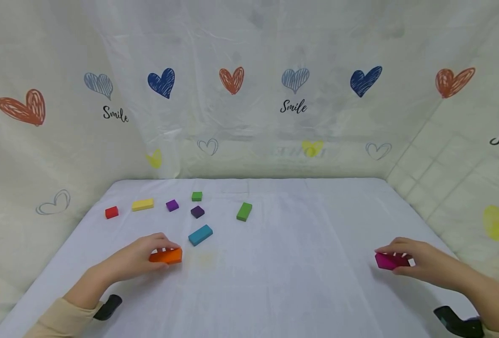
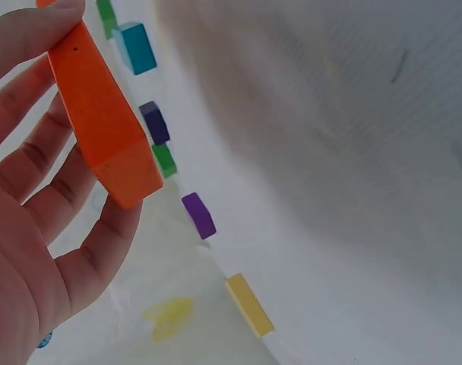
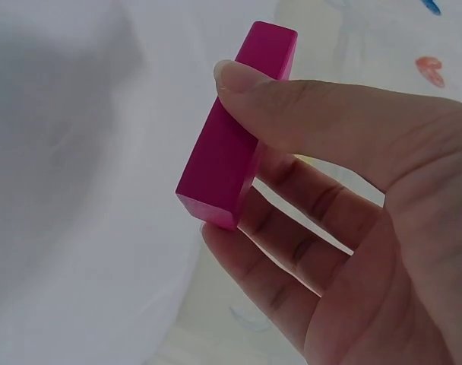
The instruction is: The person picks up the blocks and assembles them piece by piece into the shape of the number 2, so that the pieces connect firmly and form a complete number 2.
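My left hand [image 1: 145,256] pinches an orange block [image 1: 167,256] between thumb and fingers, near the left part of the white table. In the left wrist view the orange block [image 2: 102,114] shows its long side and one end. Far to the right, my right hand [image 1: 427,263] grips a magenta block [image 1: 390,261] by its sides. The right wrist view shows the thumb across the long magenta block [image 3: 235,137] and fingers behind it. A blue block [image 1: 200,235] lies on the cloth just beyond the left hand, apart from it.
Behind the left hand lie a red block [image 1: 112,212], a yellow block [image 1: 143,204], a purple block [image 1: 172,205], a dark purple block [image 1: 197,211], a small green block [image 1: 196,196] and a longer green block [image 1: 244,211]. A printed curtain [image 1: 258,122] stands around the white-covered table [image 1: 300,244].
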